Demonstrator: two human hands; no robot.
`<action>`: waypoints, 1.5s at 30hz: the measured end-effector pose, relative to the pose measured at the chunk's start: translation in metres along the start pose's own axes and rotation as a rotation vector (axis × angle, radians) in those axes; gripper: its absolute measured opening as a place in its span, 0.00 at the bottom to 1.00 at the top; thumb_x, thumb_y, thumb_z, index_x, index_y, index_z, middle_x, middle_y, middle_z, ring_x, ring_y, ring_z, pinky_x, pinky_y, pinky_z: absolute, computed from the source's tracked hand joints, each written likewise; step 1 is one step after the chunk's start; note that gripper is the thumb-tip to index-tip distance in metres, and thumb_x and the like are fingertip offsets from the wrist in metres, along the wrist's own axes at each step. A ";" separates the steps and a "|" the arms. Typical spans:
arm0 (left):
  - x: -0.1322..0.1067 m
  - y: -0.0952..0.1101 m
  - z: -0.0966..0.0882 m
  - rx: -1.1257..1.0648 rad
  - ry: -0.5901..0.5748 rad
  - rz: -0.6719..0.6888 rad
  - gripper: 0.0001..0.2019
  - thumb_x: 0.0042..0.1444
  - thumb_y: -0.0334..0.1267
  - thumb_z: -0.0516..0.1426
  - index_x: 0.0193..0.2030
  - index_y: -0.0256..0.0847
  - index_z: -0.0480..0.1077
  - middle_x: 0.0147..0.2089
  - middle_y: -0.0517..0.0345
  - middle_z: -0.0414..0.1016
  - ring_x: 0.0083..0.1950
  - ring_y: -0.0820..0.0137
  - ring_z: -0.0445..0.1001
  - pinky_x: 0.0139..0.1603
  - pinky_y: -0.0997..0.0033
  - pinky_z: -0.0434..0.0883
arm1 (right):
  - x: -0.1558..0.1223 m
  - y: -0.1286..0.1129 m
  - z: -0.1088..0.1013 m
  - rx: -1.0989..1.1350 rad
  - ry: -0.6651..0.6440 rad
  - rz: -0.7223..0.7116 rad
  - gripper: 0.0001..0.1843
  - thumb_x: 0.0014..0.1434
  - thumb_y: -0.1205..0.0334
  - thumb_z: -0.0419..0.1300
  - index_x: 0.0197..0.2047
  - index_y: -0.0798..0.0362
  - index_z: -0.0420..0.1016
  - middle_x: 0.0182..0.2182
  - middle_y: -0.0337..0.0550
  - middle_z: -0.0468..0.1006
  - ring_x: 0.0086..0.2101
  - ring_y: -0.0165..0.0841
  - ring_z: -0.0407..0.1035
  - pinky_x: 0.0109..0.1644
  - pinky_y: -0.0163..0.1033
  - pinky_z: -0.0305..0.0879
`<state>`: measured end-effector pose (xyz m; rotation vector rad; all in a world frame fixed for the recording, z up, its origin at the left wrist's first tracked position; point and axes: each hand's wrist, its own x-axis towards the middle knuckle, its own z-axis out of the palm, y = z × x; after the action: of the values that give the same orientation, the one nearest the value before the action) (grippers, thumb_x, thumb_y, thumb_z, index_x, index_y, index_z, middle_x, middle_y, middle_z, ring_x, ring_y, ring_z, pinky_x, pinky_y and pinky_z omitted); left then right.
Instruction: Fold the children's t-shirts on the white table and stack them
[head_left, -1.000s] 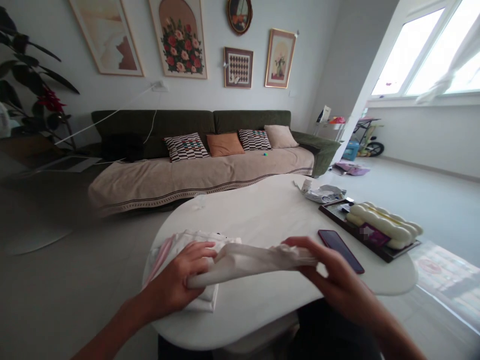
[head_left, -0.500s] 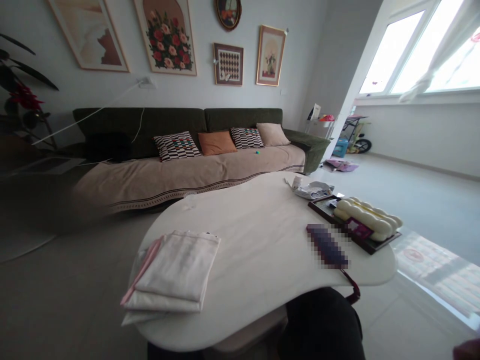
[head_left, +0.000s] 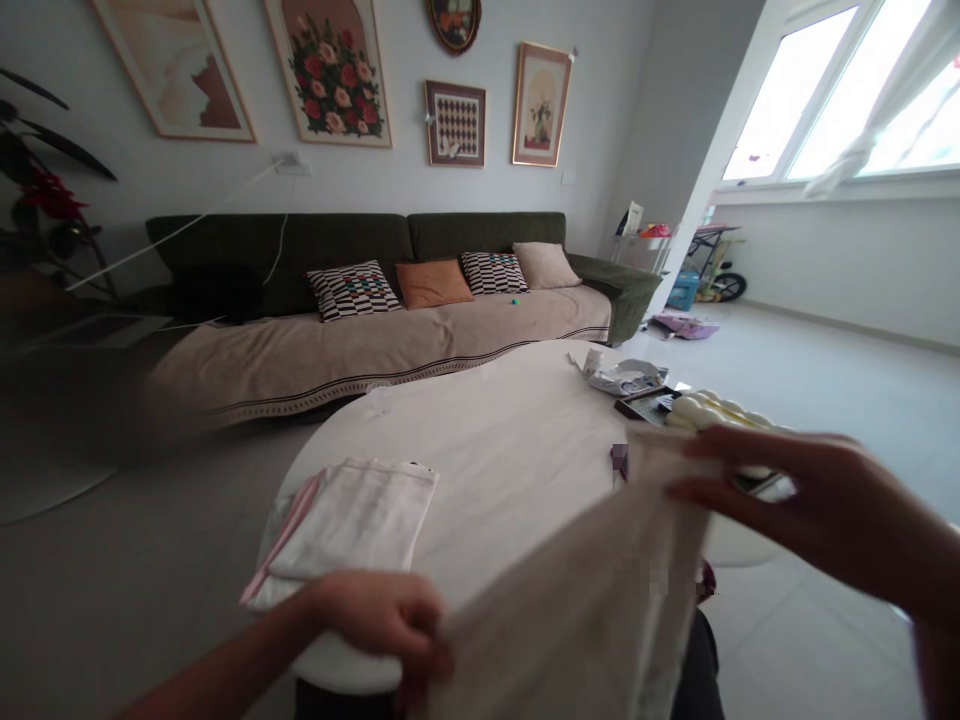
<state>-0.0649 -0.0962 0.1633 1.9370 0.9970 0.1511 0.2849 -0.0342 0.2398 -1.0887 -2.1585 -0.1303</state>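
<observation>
A whitish piece of cloth (head_left: 570, 610) is stretched between my two hands above the near edge of the table, slightly blurred. My left hand (head_left: 390, 615) pinches its lower left side. At its upper right corner, my right hand (head_left: 802, 490) grips it between thumb and fingers. Left of the cloth lies a folded stack of white fabric (head_left: 356, 520) with a pink layer (head_left: 292, 530) along its side; my left forearm passes in front of its lower part. The held cloth covers most of a dark purple flat item (head_left: 619, 462), whose visible bit is pixelated.
The white curved table (head_left: 510, 430) bears a dark tray (head_left: 637, 405) with a puffy cream-coloured object (head_left: 712, 408). Behind that tray lie a crumpled plastic packet (head_left: 628, 377) and a small white bottle (head_left: 593, 361). A green sofa (head_left: 480, 235) with cushions stands beyond the table.
Both hands have come into view, holding the whitish cloth between them over the table's near edge. The cloth and right hand now partly hide the purple item and the tray.
</observation>
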 end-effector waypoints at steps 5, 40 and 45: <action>0.008 0.022 -0.122 0.393 0.818 -0.100 0.21 0.57 0.52 0.47 0.34 0.34 0.69 0.35 0.55 0.70 0.44 0.66 0.67 0.49 0.62 0.63 | 0.108 0.020 0.027 -0.188 0.194 0.068 0.22 0.60 0.48 0.46 0.32 0.56 0.71 0.27 0.43 0.75 0.25 0.25 0.65 0.30 0.31 0.58; 0.151 -0.141 0.071 0.624 0.698 -0.488 0.28 0.56 0.54 0.45 0.63 0.54 0.48 0.67 0.56 0.42 0.66 0.55 0.39 0.62 0.51 0.43 | -0.099 0.035 0.273 -0.210 -0.653 0.414 0.28 0.60 0.46 0.41 0.63 0.38 0.45 0.64 0.36 0.40 0.62 0.45 0.29 0.58 0.59 0.40; 0.149 -0.145 0.074 0.619 0.709 -0.471 0.30 0.55 0.57 0.45 0.63 0.55 0.46 0.68 0.57 0.40 0.66 0.54 0.37 0.61 0.50 0.41 | -0.110 0.038 0.276 -0.231 -0.664 0.475 0.29 0.59 0.42 0.39 0.63 0.36 0.41 0.64 0.35 0.38 0.61 0.45 0.26 0.58 0.59 0.39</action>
<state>-0.0154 -0.0064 -0.0322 2.1568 2.1456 0.2934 0.2057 0.0218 -0.0434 -1.9630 -2.3976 0.2411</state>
